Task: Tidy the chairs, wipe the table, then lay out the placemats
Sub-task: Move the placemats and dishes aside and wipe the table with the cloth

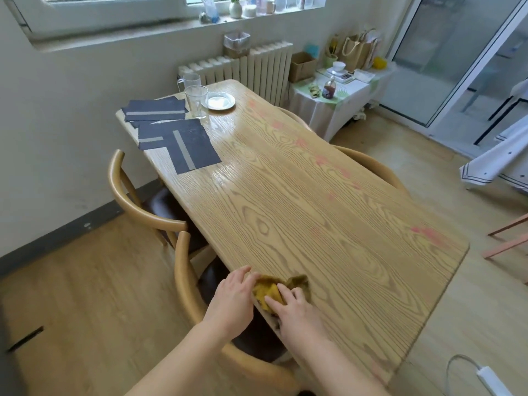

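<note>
A crumpled yellow cloth point(271, 291) lies at the near left edge of the long wooden table point(328, 224). My right hand point(297, 312) presses flat on the cloth with straight fingers. My left hand point(231, 301) is at the table's edge, its fingertips touching the cloth's left side. Several dark grey placemats point(177, 132) with a pale stripe lie in a loose heap at the far left end. Two wooden chairs point(143, 201) with dark seats stand tucked along the left side, the nearer chair point(200, 304) just under my arms.
Two clear cups point(197, 100) and a white plate point(220, 100) stand at the table's far end. Chair backs point(371, 164) show on the right side. A radiator point(248, 67) and a small covered side table point(334, 95) are beyond. A power strip point(491, 380) lies on the floor.
</note>
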A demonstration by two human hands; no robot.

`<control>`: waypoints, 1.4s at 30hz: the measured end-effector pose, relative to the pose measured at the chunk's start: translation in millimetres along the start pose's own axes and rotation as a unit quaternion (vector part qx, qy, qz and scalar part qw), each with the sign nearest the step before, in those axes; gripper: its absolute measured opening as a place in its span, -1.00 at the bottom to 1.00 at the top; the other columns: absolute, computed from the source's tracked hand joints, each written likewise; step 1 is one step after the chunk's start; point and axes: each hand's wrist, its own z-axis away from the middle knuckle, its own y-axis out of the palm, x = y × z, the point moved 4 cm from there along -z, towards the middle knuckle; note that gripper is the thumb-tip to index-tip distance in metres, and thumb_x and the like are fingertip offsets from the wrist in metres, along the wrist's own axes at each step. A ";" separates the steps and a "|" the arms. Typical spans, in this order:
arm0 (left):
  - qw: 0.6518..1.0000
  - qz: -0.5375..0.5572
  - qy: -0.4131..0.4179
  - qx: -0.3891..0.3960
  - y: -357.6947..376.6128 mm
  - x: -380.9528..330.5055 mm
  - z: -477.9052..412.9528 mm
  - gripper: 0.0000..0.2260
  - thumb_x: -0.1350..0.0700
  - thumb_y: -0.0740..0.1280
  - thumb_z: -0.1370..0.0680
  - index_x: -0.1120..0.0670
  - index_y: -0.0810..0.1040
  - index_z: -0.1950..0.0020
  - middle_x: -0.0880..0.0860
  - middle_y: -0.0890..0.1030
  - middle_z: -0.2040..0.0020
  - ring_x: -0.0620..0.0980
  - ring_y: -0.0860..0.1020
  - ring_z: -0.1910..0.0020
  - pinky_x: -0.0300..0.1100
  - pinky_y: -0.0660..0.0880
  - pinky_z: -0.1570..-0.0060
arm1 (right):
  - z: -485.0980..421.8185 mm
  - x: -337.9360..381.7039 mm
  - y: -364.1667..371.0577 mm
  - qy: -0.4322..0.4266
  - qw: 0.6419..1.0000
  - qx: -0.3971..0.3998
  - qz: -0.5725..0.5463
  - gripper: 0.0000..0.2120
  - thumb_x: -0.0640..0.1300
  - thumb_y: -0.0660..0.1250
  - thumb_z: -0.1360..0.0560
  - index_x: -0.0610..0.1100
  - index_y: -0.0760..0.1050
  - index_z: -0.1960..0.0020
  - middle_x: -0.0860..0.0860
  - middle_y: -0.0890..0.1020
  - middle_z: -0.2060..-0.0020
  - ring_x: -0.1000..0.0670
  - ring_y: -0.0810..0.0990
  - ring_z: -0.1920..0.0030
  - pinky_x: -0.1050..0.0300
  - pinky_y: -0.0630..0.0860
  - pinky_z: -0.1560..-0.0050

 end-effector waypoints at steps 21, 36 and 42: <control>0.994 0.011 -0.112 -0.018 64.0 -72.3 -10.9 -0.52 0.14 0.15 -0.61 -0.02 0.15 -0.52 -0.01 0.14 -0.54 -0.04 0.07 -0.52 -0.09 0.05 -0.51 | 17.2 -94.9 -3.7 -0.121 0.992 -0.014 -0.015 -0.47 -0.26 0.13 -0.58 0.10 0.21 -0.50 -0.06 0.10 -0.54 -0.15 0.21 -0.38 -0.04 0.41 -0.29; 0.988 0.022 -0.147 -0.031 91.7 -89.3 4.1 -0.47 0.21 0.16 -0.58 -0.05 0.13 -0.52 0.01 0.08 -0.55 0.00 0.04 -0.53 -0.04 0.04 -0.51 | 13.8 -197.4 -10.0 0.019 0.996 -0.074 -0.049 -0.40 -0.33 0.10 -0.56 0.20 0.26 -0.47 0.11 0.16 -0.53 0.00 0.20 -0.38 0.15 0.45 -0.21; 0.989 0.006 -0.143 -0.028 104.9 -97.6 9.8 -0.46 0.17 0.18 -0.58 -0.06 0.12 -0.53 0.01 0.08 -0.55 0.00 0.05 -0.52 -0.06 0.03 -0.51 | 48.4 -157.7 6.4 -0.051 0.991 -0.093 -0.081 -0.46 -0.26 0.20 -0.55 0.18 0.33 -0.43 0.12 0.21 -0.51 0.00 0.27 -0.32 0.11 0.42 -0.28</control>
